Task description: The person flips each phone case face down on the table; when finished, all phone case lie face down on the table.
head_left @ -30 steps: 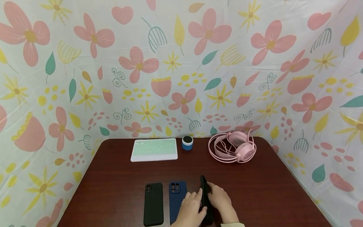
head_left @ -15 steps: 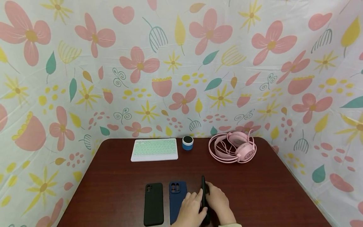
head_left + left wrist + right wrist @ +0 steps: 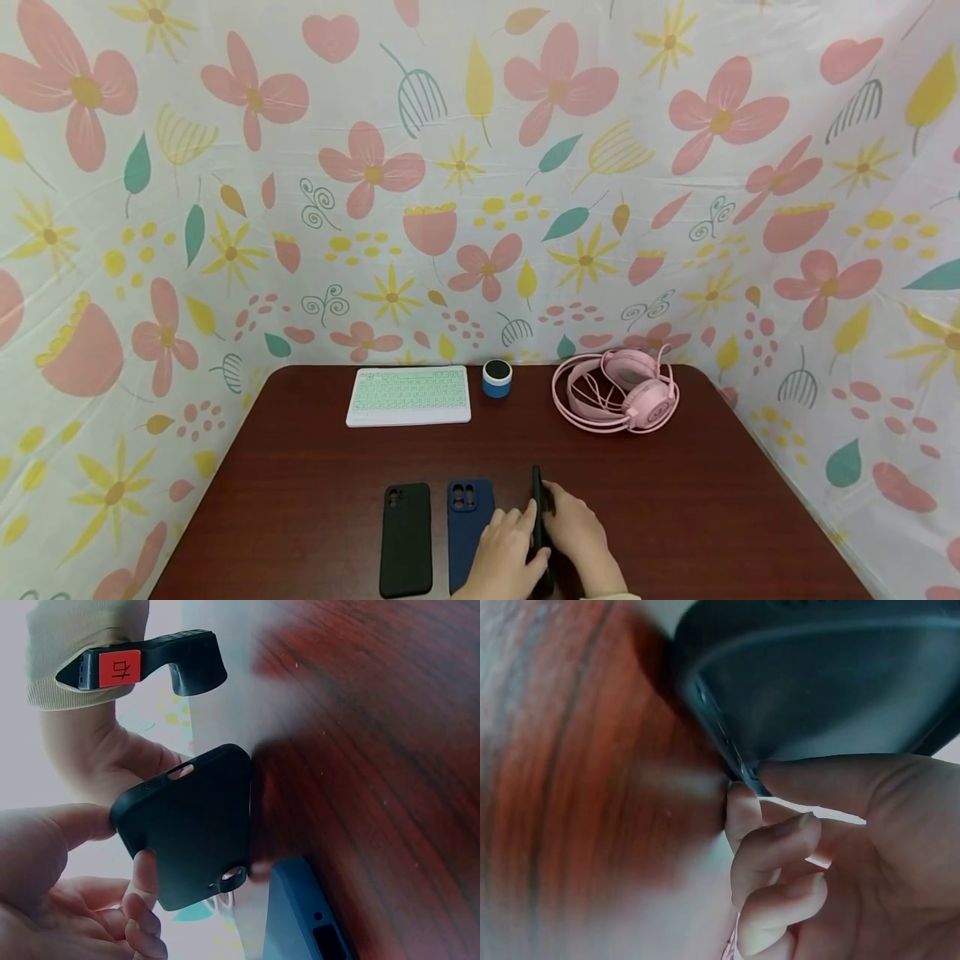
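A black phone case stands on its long edge, nearly edge-on in the head view. My left hand holds it from the left. In the left wrist view, thumb and index finger grip the upper edge of the case, whose back, camera cutout and port slot show. From the other side, my right hand pinches its lower edge; the right wrist view has the thumb inside the hollow case and a fingertip outside. A blue phone case lies just left, partly covered by my left hand.
Another black phone case lies flat farther left. Along the back of the brown table are a white keyboard with green keys, a small blue-and-white cylinder with a dark top, and pink headphones. A floral cloth hangs behind.
My right hand has shifted slightly left, and the held black case has turned more edge-on. My left hand stays almost where it was; the other things lie unmoved.
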A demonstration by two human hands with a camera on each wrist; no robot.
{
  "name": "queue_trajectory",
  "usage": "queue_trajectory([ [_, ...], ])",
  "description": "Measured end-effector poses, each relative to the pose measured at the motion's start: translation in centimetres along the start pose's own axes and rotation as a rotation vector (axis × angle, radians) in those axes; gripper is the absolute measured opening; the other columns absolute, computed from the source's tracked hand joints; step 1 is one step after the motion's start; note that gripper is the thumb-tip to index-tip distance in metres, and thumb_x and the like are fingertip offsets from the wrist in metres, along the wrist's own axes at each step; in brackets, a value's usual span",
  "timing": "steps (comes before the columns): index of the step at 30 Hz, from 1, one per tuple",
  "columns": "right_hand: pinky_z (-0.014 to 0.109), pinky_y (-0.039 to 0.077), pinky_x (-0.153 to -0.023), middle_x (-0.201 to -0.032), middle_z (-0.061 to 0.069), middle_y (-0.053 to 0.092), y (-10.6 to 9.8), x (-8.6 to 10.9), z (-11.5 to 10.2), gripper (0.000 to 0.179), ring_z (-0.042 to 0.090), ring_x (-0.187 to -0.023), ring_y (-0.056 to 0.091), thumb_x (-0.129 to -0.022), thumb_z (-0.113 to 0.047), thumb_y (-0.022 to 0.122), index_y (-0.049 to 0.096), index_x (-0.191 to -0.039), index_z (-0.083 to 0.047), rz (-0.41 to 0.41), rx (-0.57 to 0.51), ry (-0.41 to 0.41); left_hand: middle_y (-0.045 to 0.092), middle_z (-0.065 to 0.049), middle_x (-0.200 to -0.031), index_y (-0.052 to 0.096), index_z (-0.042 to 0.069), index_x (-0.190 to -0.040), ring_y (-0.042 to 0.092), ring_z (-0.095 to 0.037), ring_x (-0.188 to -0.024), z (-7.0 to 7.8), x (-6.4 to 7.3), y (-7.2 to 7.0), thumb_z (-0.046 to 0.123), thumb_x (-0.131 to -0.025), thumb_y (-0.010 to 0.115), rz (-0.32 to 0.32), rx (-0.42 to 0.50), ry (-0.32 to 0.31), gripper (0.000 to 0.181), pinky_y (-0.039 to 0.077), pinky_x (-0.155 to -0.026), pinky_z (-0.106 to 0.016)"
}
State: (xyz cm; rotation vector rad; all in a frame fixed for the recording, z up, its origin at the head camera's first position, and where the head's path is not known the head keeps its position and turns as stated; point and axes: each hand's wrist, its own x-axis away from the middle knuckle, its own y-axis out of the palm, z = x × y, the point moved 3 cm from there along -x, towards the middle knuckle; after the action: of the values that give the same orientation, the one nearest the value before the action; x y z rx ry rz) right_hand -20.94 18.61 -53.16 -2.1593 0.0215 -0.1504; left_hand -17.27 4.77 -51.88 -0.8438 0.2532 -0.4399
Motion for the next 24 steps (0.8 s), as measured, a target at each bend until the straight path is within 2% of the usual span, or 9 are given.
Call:
queue_trajectory([
  [4,0.058,0.046,-0.073,-0.114,0.025,0.063,-0.4,0.0,0.3,0.042,0.045,-0.096,0.061,-0.093,-0.018,0.057,0.056,-0.132,-0.002,-0.007,-0.033,0.014,0.048,0.008,-0.080,0.050,0.006,-0.141,0.034,-0.009,-0.070,0.0,0.0,0.1,0.035,-0.091,0.067,-0.008,0.009,-0.003,0.059,0.031,-0.059,-0.028],
  [7,0.062,0.042,-0.083,-0.122,0.027,0.059,-0.7,-0.2,0.6,0.044,0.048,-0.108,0.055,-0.101,-0.030,0.045,0.055,-0.132,0.000,-0.021,-0.063,0.032,0.044,0.010,-0.076,0.050,0.008,-0.141,0.033,-0.010,-0.070,0.0,-0.1,0.2,0.037,-0.091,0.066,-0.010,0.019,-0.012,0.060,0.031,-0.059,-0.029],
  [11,0.062,0.038,-0.089,-0.125,0.025,0.057,-1.2,-0.2,0.7,0.063,0.048,-0.115,0.051,-0.104,-0.049,0.027,0.057,-0.130,0.001,-0.022,-0.101,0.044,0.043,0.012,-0.074,0.051,0.009,-0.140,0.034,-0.008,-0.070,0.0,-0.1,0.4,0.038,-0.090,0.067,0.001,0.019,-0.018,0.060,0.032,-0.060,-0.029],
  [15,0.062,0.038,-0.089,-0.124,0.025,0.058,-1.7,0.0,0.5,0.078,0.049,-0.114,0.051,-0.100,-0.060,0.019,0.058,-0.128,0.002,-0.011,-0.116,0.034,0.042,0.012,-0.072,0.052,0.009,-0.139,0.033,-0.008,-0.068,0.2,-0.1,0.5,0.038,-0.090,0.068,0.009,0.014,-0.011,0.059,0.031,-0.059,-0.028],
  [19,0.062,0.038,-0.089,-0.123,0.024,0.059,-2.0,0.1,0.1,0.082,0.048,-0.114,0.051,-0.098,-0.064,0.019,0.059,-0.127,0.002,-0.005,-0.118,0.040,0.042,0.012,-0.072,0.052,0.008,-0.139,0.032,-0.008,-0.068,0.3,-0.1,0.5,0.038,-0.090,0.068,0.012,0.012,-0.008,0.059,0.031,-0.058,-0.027],
  [24,0.061,0.038,-0.089,-0.122,0.020,0.061,-2.0,0.3,-0.1,0.076,0.047,-0.114,0.052,-0.096,-0.065,0.031,0.063,-0.124,-0.002,0.016,-0.121,0.055,0.041,0.014,-0.072,0.052,0.008,-0.139,0.034,-0.007,-0.070,0.5,0.0,0.5,0.039,-0.090,0.067,0.024,0.007,0.012,0.059,0.031,-0.058,-0.026],
])
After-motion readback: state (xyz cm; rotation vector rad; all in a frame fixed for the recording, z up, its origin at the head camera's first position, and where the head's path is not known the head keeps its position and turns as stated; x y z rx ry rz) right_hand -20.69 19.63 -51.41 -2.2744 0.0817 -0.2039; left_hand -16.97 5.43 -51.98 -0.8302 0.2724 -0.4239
